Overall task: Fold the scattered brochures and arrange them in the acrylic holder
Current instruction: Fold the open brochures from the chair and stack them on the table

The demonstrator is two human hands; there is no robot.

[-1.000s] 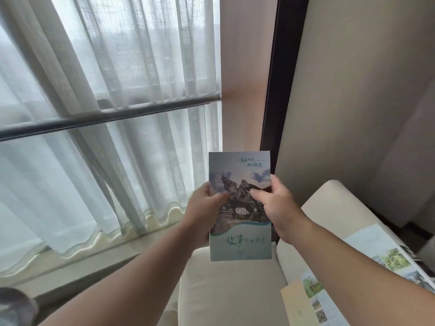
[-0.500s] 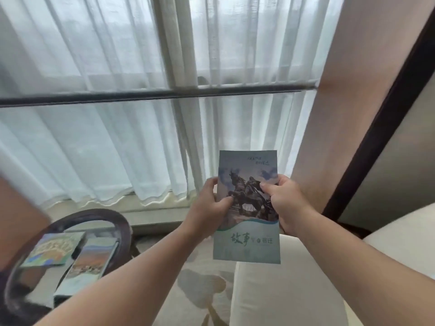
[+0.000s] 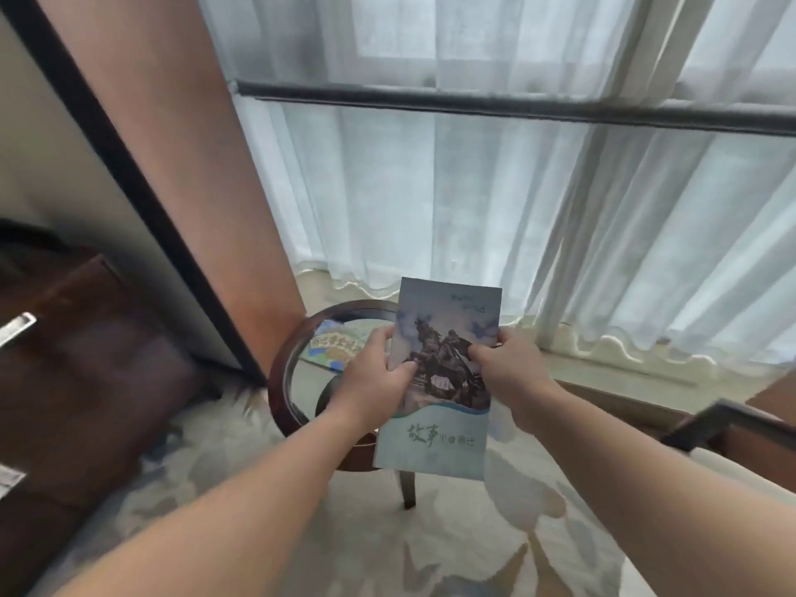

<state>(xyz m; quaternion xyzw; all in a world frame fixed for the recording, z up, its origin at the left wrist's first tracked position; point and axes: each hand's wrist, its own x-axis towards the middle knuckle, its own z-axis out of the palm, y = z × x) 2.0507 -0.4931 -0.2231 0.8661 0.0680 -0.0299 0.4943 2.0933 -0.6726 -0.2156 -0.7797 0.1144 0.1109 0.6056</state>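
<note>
I hold a folded blue-grey brochure (image 3: 439,437) upright in front of me, its cover showing a horse statue and green lettering. My left hand (image 3: 372,377) grips its left edge, thumb on the cover. My right hand (image 3: 508,372) pinches its right edge. Behind it stands a round glass-topped side table (image 3: 284,381) with a colourful brochure (image 3: 331,346) lying flat on the glass. No acrylic holder shows in this view.
Sheer white curtains (image 3: 474,209) cover the window behind the table, with a low sill (image 3: 624,377) beneath. A dark wooden cabinet (image 3: 77,381) stands at the left. A dark chair arm (image 3: 728,424) pokes in at the right. Patterned carpet (image 3: 430,553) covers the floor.
My view has swung left, from the cream sofa to the round table, now directly behind the brochure. Both hands keep the same grip on the brochure.
</note>
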